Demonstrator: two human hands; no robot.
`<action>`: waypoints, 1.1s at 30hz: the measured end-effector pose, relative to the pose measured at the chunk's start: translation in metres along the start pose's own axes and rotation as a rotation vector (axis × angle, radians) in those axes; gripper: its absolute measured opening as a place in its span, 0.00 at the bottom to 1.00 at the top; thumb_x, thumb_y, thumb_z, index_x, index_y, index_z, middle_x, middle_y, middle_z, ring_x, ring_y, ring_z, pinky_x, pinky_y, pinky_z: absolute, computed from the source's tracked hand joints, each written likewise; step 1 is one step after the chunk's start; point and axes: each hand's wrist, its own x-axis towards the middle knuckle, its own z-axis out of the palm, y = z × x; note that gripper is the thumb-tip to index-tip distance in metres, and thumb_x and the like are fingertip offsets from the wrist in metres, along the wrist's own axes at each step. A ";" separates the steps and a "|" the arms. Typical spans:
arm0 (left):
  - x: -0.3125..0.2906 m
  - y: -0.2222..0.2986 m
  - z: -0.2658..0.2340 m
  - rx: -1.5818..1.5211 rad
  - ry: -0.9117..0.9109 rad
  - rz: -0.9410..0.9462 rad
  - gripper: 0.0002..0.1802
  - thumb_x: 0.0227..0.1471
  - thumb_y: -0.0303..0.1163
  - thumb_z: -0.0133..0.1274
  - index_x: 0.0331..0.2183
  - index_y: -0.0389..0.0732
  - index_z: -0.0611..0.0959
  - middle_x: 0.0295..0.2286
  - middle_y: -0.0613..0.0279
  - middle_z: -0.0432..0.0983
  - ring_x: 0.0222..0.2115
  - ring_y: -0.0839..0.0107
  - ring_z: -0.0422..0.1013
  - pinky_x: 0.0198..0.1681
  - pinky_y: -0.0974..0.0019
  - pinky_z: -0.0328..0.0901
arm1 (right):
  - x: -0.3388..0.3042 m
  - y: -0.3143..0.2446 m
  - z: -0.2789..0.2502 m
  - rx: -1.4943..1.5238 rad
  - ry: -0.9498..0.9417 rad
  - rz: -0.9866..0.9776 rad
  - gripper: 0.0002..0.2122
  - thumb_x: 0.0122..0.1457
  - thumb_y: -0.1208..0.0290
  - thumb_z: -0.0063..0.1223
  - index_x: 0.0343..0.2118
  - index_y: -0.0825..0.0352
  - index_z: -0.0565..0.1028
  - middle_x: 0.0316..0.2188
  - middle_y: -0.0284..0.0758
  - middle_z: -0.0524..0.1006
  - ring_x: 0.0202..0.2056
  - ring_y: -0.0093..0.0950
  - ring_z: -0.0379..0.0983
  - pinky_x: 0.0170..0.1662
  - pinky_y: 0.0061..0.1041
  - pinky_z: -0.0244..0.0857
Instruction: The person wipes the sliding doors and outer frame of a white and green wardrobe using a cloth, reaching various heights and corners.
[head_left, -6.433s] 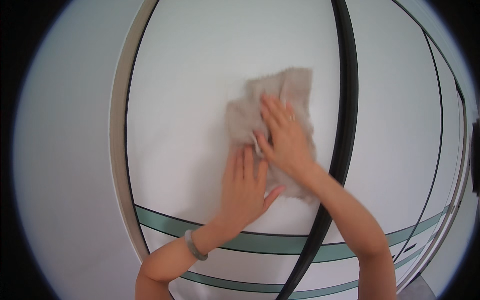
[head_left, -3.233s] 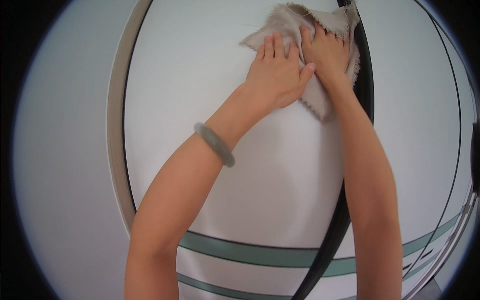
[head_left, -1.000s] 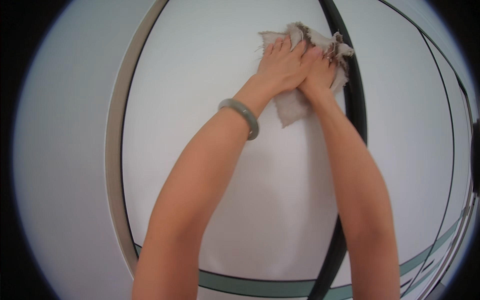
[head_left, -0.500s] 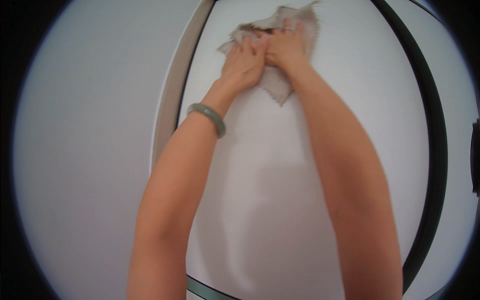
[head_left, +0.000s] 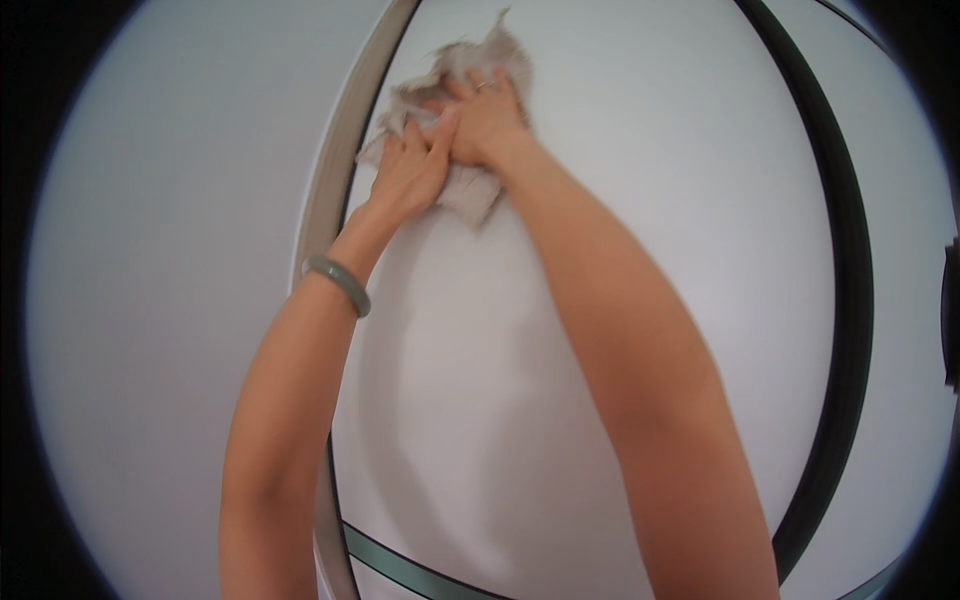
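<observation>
A crumpled pale grey-beige cloth (head_left: pixel 472 196) with frayed edges lies against a tall white panel (head_left: pixel 455 340), close to the panel's left edge. My right hand (head_left: pixel 487 122), with a ring on one finger, presses on the upper part of the cloth and holds it to the surface. My left hand (head_left: pixel 412 176) grips the cloth's lower left part, its thumb side touching the right hand. Some fingertips are hidden in the folds. On my left wrist sits a grey-green bangle (head_left: pixel 340 284).
A beige frame strip (head_left: pixel 345 130) runs down the panel's left side, with a plain pale wall (head_left: pixel 170 280) beyond it. A thick black strip (head_left: pixel 850 280) borders the panel on the right. Along the bottom crosses a grey-green band (head_left: pixel 410 572).
Both hands have moved left and slightly down across the panel, carrying the cloth to its left edge. Both forearms have shifted left too.
</observation>
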 end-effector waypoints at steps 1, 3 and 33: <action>0.011 0.062 0.024 0.008 -0.020 0.031 0.59 0.50 0.75 0.24 0.59 0.26 0.56 0.57 0.25 0.51 0.62 0.38 0.44 0.65 0.52 0.39 | -0.020 0.062 -0.014 -0.017 0.006 0.042 0.27 0.60 0.45 0.34 0.63 0.41 0.57 0.67 0.30 0.51 0.67 0.34 0.42 0.67 0.48 0.28; 0.034 0.185 0.070 0.039 -0.057 0.088 0.59 0.49 0.76 0.23 0.59 0.28 0.57 0.57 0.26 0.52 0.62 0.38 0.44 0.65 0.52 0.37 | -0.058 0.185 -0.043 -0.036 0.024 0.123 0.28 0.60 0.43 0.34 0.63 0.41 0.57 0.67 0.30 0.50 0.67 0.34 0.42 0.67 0.48 0.29; 0.210 0.924 0.759 0.247 0.017 0.349 0.33 0.62 0.52 0.24 0.63 0.47 0.56 0.62 0.44 0.49 0.63 0.51 0.46 0.65 0.58 0.42 | -0.358 1.186 0.070 -0.059 0.140 0.261 0.27 0.62 0.43 0.25 0.63 0.44 0.59 0.61 0.41 0.62 0.62 0.45 0.56 0.65 0.52 0.32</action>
